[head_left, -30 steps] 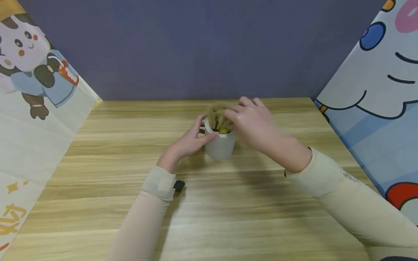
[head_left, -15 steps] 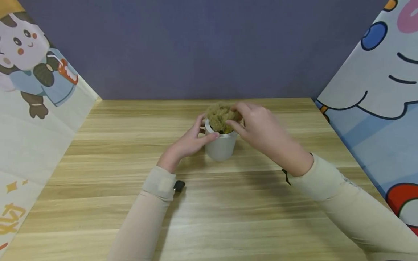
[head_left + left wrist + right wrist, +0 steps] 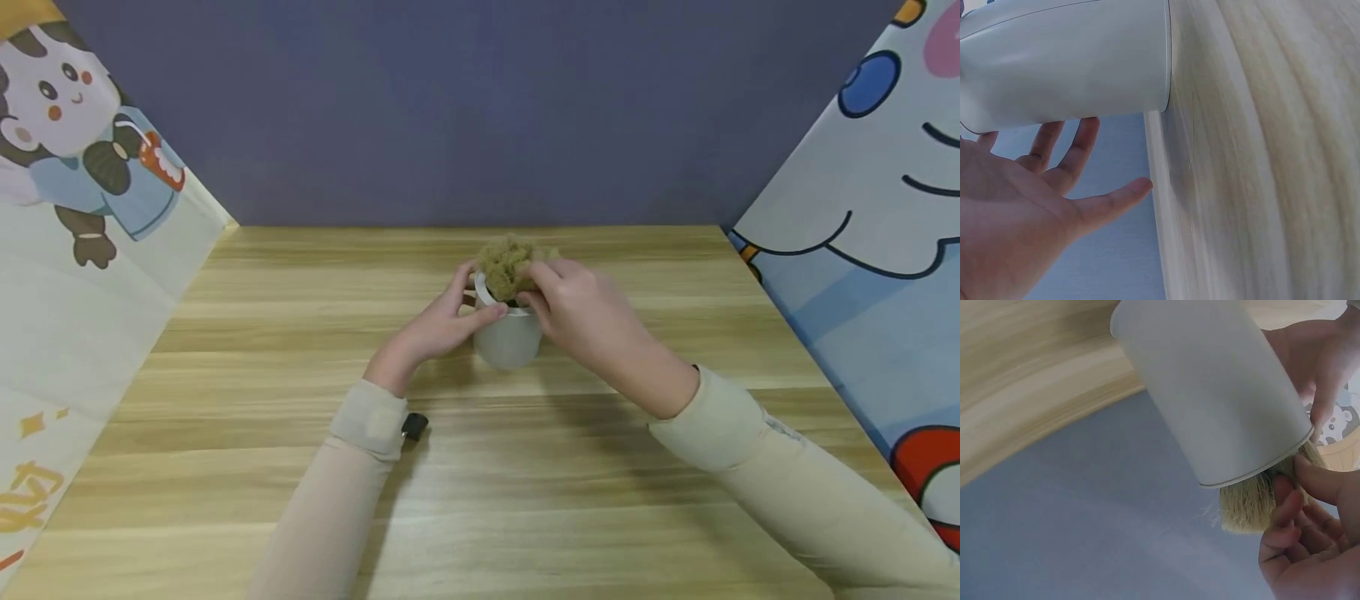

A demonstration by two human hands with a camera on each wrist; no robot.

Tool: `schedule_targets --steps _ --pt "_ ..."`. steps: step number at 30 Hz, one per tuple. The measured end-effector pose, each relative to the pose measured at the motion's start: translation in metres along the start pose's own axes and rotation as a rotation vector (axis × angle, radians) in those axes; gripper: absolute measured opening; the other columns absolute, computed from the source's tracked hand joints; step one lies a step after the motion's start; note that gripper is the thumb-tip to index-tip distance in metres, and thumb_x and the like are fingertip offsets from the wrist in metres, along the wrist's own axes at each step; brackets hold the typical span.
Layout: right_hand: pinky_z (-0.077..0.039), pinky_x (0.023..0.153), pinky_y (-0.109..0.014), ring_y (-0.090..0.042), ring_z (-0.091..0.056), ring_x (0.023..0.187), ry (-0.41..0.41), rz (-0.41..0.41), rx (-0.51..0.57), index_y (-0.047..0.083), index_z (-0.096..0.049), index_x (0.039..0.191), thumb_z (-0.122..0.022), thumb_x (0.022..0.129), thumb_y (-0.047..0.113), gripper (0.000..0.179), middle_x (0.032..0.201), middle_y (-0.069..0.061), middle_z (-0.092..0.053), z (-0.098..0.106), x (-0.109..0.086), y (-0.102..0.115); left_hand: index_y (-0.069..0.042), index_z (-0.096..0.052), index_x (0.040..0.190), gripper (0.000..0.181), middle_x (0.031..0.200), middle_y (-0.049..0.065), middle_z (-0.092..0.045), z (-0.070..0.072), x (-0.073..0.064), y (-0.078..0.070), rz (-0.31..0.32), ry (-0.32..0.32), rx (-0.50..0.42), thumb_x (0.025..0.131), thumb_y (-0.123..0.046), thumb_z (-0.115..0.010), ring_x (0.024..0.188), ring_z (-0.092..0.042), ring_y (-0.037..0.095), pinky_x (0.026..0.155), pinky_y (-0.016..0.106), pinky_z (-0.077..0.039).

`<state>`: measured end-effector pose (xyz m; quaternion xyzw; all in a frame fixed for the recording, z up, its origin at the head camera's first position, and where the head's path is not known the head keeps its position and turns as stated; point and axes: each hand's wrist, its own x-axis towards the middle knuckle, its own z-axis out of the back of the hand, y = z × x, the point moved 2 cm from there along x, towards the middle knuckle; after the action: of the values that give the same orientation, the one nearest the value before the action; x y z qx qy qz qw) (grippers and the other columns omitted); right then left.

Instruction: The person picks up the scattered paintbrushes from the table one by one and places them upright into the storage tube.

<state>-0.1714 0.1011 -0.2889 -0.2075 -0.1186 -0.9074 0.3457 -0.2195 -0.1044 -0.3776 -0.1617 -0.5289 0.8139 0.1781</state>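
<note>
A whitish cylindrical pot (image 3: 508,343) stands upright on the wooden table, a fluffy tan tuft of dried plant-like fibres (image 3: 504,265) rising from its mouth. My left hand (image 3: 435,325) holds the pot from the left, its thumb at the near rim and fingers round the far side. In the left wrist view, fingertips of that left hand (image 3: 1016,206) lie along the pot wall (image 3: 1072,69). At the right of the rim, my right hand (image 3: 588,321) pinches the fibres. Seen from the right wrist, its thumb and fingers (image 3: 1319,484) close on the tuft (image 3: 1244,506) right beside the rim. The pot's inside is mostly hidden.
Behind the table (image 3: 480,500) rises a plain dark blue-grey panel (image 3: 465,108). Cartoon-printed panels flank it, one on the left (image 3: 90,275) and one on the right (image 3: 847,242). A small black piece (image 3: 415,427) sticks out from the left wrist's band.
My right hand has shifted down and closer to the rim, its fingers drawn together. The tuft has bunched over the mouth, covering a yellow spot seen earlier. The left hand keeps its hold.
</note>
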Motion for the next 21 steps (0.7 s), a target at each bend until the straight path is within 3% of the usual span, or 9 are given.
schedule_targets --steps 3,8,12,17,21 --pt "-0.066 0.072 -0.043 -0.032 -0.077 0.089 -0.018 0.005 -0.016 -0.001 -0.074 0.117 -0.077 0.099 0.014 0.024 0.106 -0.018 -0.079 0.000 -0.004 -0.002 -0.027 -0.004 0.171 0.092 0.170 0.015 -0.029 -0.001 0.000 0.000 0.004 -0.004 0.003 0.105 -0.050 -0.063 0.149 -0.041 0.037 0.114 0.061 -0.049" --pt "-0.066 0.073 -0.043 -0.031 -0.076 0.091 0.005 -0.011 -0.050 0.002 -0.069 0.138 -0.077 0.101 0.024 0.044 0.111 -0.018 -0.077 -0.003 -0.008 -0.006 -0.026 -0.002 0.171 0.094 0.171 0.015 -0.028 0.000 0.001 0.000 0.019 0.003 0.013 0.105 -0.052 -0.062 0.151 -0.040 0.036 0.115 0.061 -0.049" --pt "-0.062 0.064 -0.041 -0.027 -0.072 0.079 0.002 -0.035 -0.064 0.009 -0.063 0.148 -0.074 0.102 0.033 0.053 0.109 -0.016 -0.074 -0.003 -0.010 -0.008 -0.026 -0.002 0.172 0.095 0.171 0.016 -0.028 0.001 0.000 0.001 0.022 -0.005 0.030 0.104 -0.054 -0.063 0.151 -0.040 0.037 0.115 0.062 -0.049" --pt "-0.055 0.064 -0.042 -0.027 -0.065 0.081 0.003 -0.187 0.052 0.012 -0.053 0.156 -0.067 0.106 0.039 0.058 0.110 -0.015 -0.067 0.003 -0.007 -0.024 -0.025 -0.005 0.171 0.093 0.168 0.017 -0.036 0.006 -0.004 0.002 0.003 -0.016 0.115 0.104 -0.055 -0.062 0.147 -0.048 0.038 0.114 0.060 -0.050" --pt "-0.054 0.080 -0.051 -0.034 -0.062 0.099 0.029 -0.362 0.135 0.013 -0.048 0.160 -0.059 0.109 0.043 0.059 0.123 -0.018 -0.064 0.010 -0.005 -0.053 -0.021 0.000 0.172 0.102 0.171 0.018 -0.031 0.015 -0.008 0.000 -0.050 0.037 0.163 0.101 -0.072 -0.052 0.146 -0.050 0.041 0.116 0.059 -0.048"
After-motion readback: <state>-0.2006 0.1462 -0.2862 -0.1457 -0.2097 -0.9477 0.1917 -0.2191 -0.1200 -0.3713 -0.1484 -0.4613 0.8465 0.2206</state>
